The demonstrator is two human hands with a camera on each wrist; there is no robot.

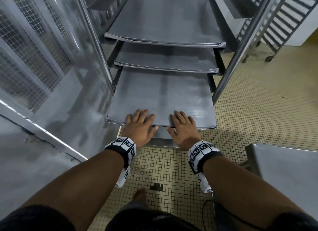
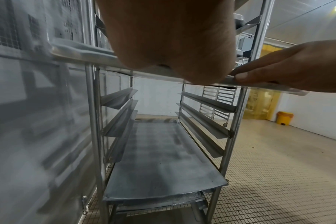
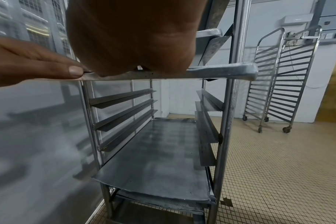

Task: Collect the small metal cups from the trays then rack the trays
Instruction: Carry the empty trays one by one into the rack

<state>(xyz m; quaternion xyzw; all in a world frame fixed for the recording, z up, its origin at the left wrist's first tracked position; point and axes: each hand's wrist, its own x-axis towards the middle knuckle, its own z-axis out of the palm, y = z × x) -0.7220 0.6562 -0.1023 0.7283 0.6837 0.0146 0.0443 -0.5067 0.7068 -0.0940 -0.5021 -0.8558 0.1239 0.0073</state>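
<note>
A: Step in hand?

B: Racking, by the look of it. Tray partly into the rack, near end jutting out toward the body.

A: Hands?

B: Left hand and right hand side by side at the near edge, fingers stretched flat on top, thumbs against the front lip. No curl round anything; pressing, not clutching.

A: How to do it well?

B: Push level and evenly with both palms. Keep both long edges seated on the same pair of rails; otherwise likely to skew and jam. Pull thumbs clear of the lip before reaching the posts.

A: Anything in the trays?

B: Nothing visible on this 1. Same for the 2 upper trays above it: bare grey sheets. Lower down, seen from the wrists, a bottom tray, also bare, with a perforated tray just beneath.

A: Small metal cups?

B: None in any view. Probably collected already, though impossible to confirm from here.
</note>
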